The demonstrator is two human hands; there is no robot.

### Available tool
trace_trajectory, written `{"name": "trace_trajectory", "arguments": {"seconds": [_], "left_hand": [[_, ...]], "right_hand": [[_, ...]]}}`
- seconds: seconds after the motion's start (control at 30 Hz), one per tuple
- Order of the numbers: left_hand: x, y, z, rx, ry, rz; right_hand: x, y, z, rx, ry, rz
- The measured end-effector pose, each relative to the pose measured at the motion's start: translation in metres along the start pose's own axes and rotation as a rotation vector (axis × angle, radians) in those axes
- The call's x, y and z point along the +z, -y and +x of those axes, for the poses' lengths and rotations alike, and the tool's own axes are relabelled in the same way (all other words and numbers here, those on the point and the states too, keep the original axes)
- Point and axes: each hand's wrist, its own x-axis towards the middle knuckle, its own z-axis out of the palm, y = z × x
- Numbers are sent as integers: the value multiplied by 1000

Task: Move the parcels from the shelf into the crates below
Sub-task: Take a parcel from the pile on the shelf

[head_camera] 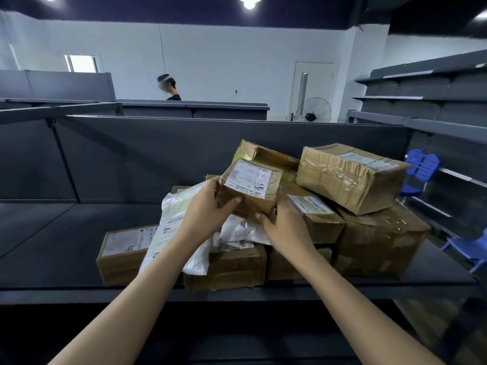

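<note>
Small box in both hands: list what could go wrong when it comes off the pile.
The tilted box behind the small box may slide forward once that is pulled away. The big box sits askew atop the others and could topple if they shift. The white bag lies loose under the left hand and could be dragged off the shelf.

A small brown box (250, 187), white-labelled and tilted, is gripped by the left hand (207, 205) and right hand (286, 226) above a pile of taped boxes (353, 177) and white bags (175, 219) on the shelf's (52, 233) right half.
</note>
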Motion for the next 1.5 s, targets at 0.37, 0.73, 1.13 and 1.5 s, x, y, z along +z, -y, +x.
{"name": "trace_trajectory", "arguments": {"seconds": [0.37, 0.73, 1.13, 1.5], "left_hand": [[-62, -14, -125, -11, 97, -294], [-123, 17, -232, -89, 2, -430], [-175, 45, -263, -12, 298, -473], [-124, 13, -286, -532, 153, -609]], "right_hand": [[-23, 52, -106, -149, 47, -11], [-2, 128, -212, 38, 227, 286], [-26, 145, -211, 573, 497, 751], [27, 163, -263, 750, -50, 1149]]}}
